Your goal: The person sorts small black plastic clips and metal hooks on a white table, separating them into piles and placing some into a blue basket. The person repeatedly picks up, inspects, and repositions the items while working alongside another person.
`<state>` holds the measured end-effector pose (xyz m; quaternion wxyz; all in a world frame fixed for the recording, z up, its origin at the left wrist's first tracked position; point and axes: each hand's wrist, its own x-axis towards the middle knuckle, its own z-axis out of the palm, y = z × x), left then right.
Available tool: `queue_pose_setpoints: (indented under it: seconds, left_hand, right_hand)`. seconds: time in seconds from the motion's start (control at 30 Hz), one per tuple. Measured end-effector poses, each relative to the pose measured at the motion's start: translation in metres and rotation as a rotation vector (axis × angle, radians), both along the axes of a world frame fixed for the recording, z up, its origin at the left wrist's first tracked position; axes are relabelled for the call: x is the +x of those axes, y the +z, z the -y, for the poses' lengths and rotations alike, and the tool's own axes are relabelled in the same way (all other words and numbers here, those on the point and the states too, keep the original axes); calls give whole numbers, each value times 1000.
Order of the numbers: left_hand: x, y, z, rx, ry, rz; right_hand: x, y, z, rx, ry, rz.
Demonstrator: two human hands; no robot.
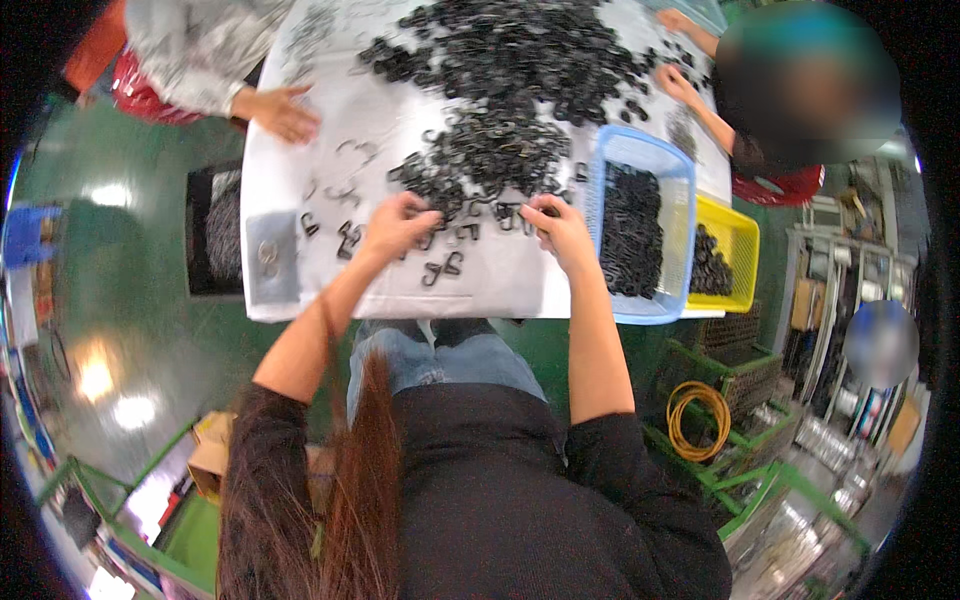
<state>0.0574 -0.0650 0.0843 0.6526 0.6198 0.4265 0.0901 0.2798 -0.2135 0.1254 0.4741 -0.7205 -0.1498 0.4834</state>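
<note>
Small black hook-shaped pieces lie in a heap [500,145] on the white-covered table [400,305], and loose ones [432,272] are scattered nearer to me. My left hand [396,228] is at the near edge of the heap, its fingertips drawn together among the pieces. My right hand [562,232] is to the right of it, thumb and forefinger pinched beside a dark hook [508,213]. What either pinch holds is too small and partly hidden to tell. A light blue basket [675,240] filled with black pieces stands just right of my right hand.
A yellow basket [740,255] with black pieces stands beyond the blue one. A grey tray [270,285] sits at the left table corner. A co-worker's hand [285,115] rests at the left; another co-worker's hands [680,82] are at the far right. A larger black heap [530,50] lies farther back.
</note>
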Motion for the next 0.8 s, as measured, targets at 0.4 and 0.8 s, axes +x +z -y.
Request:
queue_pose_setpoints:
  seconds: [0.4, 0.8]
  left_hand:
    - [252, 36, 160, 124, -350, 152]
    - [-83, -93, 36, 861, 420, -522]
  right_hand:
    - [150, -23, 155, -351, -77, 883]
    - [-141, -90, -40, -300, 540, 933]
